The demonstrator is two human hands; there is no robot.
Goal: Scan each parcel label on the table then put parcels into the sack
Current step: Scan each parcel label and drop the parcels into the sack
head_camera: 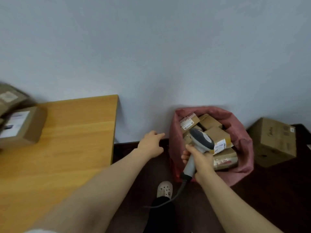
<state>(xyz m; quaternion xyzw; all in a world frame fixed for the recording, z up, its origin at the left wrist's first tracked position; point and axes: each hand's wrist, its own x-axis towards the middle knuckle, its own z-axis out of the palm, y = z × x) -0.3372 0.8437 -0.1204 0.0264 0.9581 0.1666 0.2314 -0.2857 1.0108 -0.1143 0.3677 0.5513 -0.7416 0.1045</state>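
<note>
Head view, one scanner [200, 142], one sack [244, 148], two parcels [21, 125] on table [67, 140]

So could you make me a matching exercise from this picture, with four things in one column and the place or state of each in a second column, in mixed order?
Things:
1. barcode scanner
2. red sack
3. labelled parcel
4. large cardboard box

Places or states:
A. on the wooden table, near its left end
B. gripped by the right hand
C. on the floor, to the right of the red sack
D. open at the top, with cardboard parcels inside

Pairs: 1-B, 2-D, 3-A, 4-C
</note>
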